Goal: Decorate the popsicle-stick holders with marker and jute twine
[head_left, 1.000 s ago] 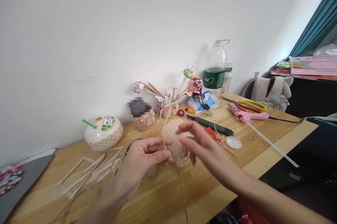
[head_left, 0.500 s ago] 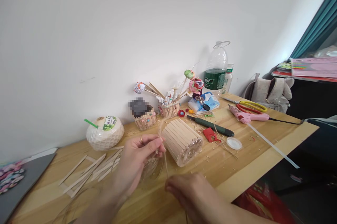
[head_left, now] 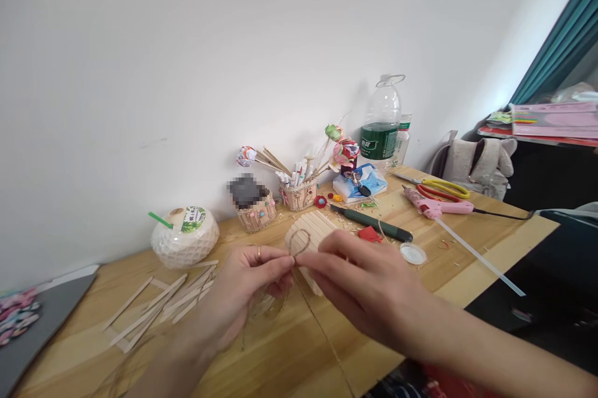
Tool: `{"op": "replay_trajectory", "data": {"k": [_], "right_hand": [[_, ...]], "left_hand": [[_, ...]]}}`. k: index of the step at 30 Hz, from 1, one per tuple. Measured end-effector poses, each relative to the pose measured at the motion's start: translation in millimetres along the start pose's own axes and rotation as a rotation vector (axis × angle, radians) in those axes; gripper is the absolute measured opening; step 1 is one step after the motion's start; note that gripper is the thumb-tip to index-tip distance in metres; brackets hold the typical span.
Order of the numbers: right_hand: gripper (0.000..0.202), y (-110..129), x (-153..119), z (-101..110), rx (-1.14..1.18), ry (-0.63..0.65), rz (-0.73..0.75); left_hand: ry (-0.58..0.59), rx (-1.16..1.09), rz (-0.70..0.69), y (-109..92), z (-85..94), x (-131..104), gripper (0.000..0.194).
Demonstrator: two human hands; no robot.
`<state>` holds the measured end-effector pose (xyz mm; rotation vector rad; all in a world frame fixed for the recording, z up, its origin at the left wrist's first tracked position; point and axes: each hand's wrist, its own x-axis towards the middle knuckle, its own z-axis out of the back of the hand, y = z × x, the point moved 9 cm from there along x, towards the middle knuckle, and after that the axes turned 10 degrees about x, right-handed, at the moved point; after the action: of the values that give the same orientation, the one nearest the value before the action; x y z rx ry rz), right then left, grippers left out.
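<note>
A thin brown twine (head_left: 322, 326) forms a small upright loop above my fingertips, and one strand trails down toward the table's front edge. My left hand (head_left: 255, 276) pinches the twine at the base of the loop. Meeting it there, my right hand (head_left: 369, 276) is closed on the same twine, thumb and forefinger together. Just behind both hands, a cylinder covered in wooden craft sticks (head_left: 311, 227) lies on its side, partly hidden by my right hand. Loose craft sticks (head_left: 149, 317) are spread left of my left hand.
A pink glue gun (head_left: 439, 205), scissors (head_left: 448, 187) and a dark green cutter (head_left: 374, 223) lie to the right. Along the wall stand a wrapped coconut (head_left: 184, 242), a stick-covered pen holder (head_left: 299, 195), a tissue pack (head_left: 359, 185) and a large bottle (head_left: 380, 136).
My right hand has risen from near the table's front to meet my left fingertips. The twine, held as a strand before, now curls into a loop.
</note>
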<state>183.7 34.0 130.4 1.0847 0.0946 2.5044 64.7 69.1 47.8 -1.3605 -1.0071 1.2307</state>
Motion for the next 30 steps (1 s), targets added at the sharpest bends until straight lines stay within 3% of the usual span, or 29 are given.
{"op": "replay_trajectory", "data": {"k": [3, 9, 19, 24, 30], "right_hand": [[0.024, -6, 10, 0, -0.167, 0.023, 0.029], [0.035, -7, 10, -2, -0.299, -0.019, 0.025], [0.011, -25, -2, -22, -0.286, 0.173, -0.176], [0.013, -35, -4, -28, -0.127, 0.233, -0.27], [0.009, -60, -5, -18, 0.384, -0.018, -0.455]], "left_hand": [[0.047, 0.052, -0.011, -3, -5.6, -2, 0.014], [-0.032, 0.207, -0.088, -3, 3.4, 1, 0.011], [-0.01, 0.265, -0.149, 2, -1.7, 4, 0.01], [-0.004, 0.237, -0.141, 1, -2.1, 4, 0.01], [-0.03, 0.234, -0.098, 3, 1.5, 3, 0.017]]}}
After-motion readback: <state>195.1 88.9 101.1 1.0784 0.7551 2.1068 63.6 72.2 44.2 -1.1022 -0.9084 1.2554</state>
